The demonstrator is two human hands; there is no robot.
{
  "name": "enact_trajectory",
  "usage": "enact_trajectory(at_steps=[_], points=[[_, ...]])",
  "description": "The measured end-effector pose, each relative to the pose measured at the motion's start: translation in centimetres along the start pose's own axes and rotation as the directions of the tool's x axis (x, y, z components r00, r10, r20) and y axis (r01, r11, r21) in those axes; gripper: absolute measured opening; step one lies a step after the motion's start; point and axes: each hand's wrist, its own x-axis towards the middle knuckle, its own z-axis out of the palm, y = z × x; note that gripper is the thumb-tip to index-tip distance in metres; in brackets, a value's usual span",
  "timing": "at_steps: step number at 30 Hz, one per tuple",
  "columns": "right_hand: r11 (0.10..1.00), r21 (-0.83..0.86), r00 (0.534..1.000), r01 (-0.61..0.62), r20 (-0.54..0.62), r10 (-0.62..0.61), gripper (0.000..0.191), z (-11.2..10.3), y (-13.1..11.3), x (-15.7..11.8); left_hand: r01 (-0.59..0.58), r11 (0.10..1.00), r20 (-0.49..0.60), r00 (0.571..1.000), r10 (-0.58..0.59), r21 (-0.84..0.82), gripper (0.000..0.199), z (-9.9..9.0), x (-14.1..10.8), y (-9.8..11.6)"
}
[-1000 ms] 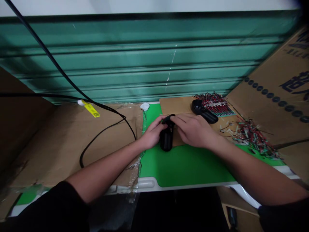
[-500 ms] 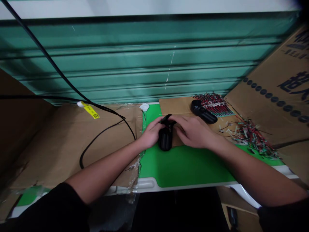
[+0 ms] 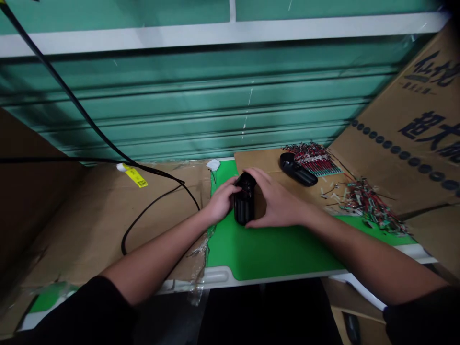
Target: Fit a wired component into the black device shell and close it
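On my feed from the head camera, the black plastic housing [image 3: 245, 203] lies lengthwise on a green cutting mat [image 3: 269, 251], its far end just short of a cardboard sheet [image 3: 251, 160]. I have both hands clamped on it. My left hand [image 3: 223, 202] grips its left side, with the fingers [image 3: 230, 189] curled over the top. My right hand [image 3: 278, 203] arches in from the right, fingertips [image 3: 251, 171] on the far end and thumb [image 3: 251, 224] at the near end.

Well to the right, a second black housing [image 3: 298, 170] lies on the cardboard sheet beside a heap of red-and-green wired strips [image 3: 312, 155]. A looser pile of wire scraps [image 3: 370, 208] sits farther right. On the left, a black cable [image 3: 154, 203] runs across cardboard covering the surface [image 3: 89, 230], near a yellow tag [image 3: 135, 178]. Behind everything stands a green corrugated shutter [image 3: 179, 110].
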Motion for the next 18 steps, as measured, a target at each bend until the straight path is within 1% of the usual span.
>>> enact_trajectory(at_steps=[3, 6, 7, 9, 11, 12, 13, 14, 15, 16, 18], points=[[1.0, 0.024, 1.0, 0.006, 0.027, -0.007, 0.153, 0.2, -0.1, 0.0, 0.03, 0.996, 0.002, 1.0, -0.03, -0.088, 0.041, 0.4, -0.1, 0.3], [1.0, 0.026, 0.999, -0.006, 0.032, 0.005, 0.151, -0.1, -0.5, 0.0, 0.057, 0.995, -0.007, 0.998, -0.058, -0.085, 0.04, 0.6, -0.3, 0.8], [0.999, 0.031, 0.999, -0.012, 0.033, 0.011, 0.15, -0.2, -0.6, 0.1, 0.074, 0.996, -0.009, 0.997, -0.074, -0.055, 0.043, 0.6, -0.3, 1.1], [0.999, 0.041, 0.999, -0.03, 0.031, 0.028, 0.147, -0.3, -0.8, 0.1, 0.089, 0.994, 0.0, 0.996, -0.089, 0.06, 0.05, 0.5, -0.6, 2.0], [0.998, 0.044, 0.999, -0.051, 0.019, 0.051, 0.146, -0.3, -0.8, 0.1, 0.062, 0.972, 0.014, 0.998, -0.067, 0.226, 0.058, 0.5, -0.9, 3.3], [0.997, 0.043, 0.998, -0.057, 0.009, 0.057, 0.145, -0.2, -0.8, 0.1, 0.032, 0.946, 0.011, 0.999, -0.038, 0.322, 0.063, 0.6, -1.2, 4.1], [0.998, 0.04, 0.998, -0.058, -0.005, 0.059, 0.145, -0.1, -0.8, 0.1, -0.003, 0.904, 0.001, 1.0, 0.002, 0.428, 0.069, 0.8, -1.6, 4.9], [0.998, 0.034, 0.998, -0.056, -0.02, 0.056, 0.146, 0.0, -0.8, 0.1, -0.037, 0.841, -0.013, 0.999, 0.053, 0.54, 0.076, 1.1, -2.0, 5.7], [0.998, 0.027, 0.998, -0.052, -0.035, 0.053, 0.148, 0.1, -0.8, 0.1, -0.065, 0.755, -0.027, 0.994, 0.109, 0.652, 0.082, 1.5, -2.5, 6.4], [0.998, 0.019, 0.998, -0.051, -0.047, 0.052, 0.149, 0.2, -0.9, 0.0, -0.079, 0.652, -0.033, 0.987, 0.159, 0.754, 0.088, 2.1, -3.0, 7.0], [0.999, 0.01, 0.997, -0.051, -0.064, 0.052, 0.15, 0.4, -1.5, -0.1, -0.073, 0.473, -0.022, 0.981, 0.194, 0.878, 0.101, 3.6, -4.2, 7.9]])
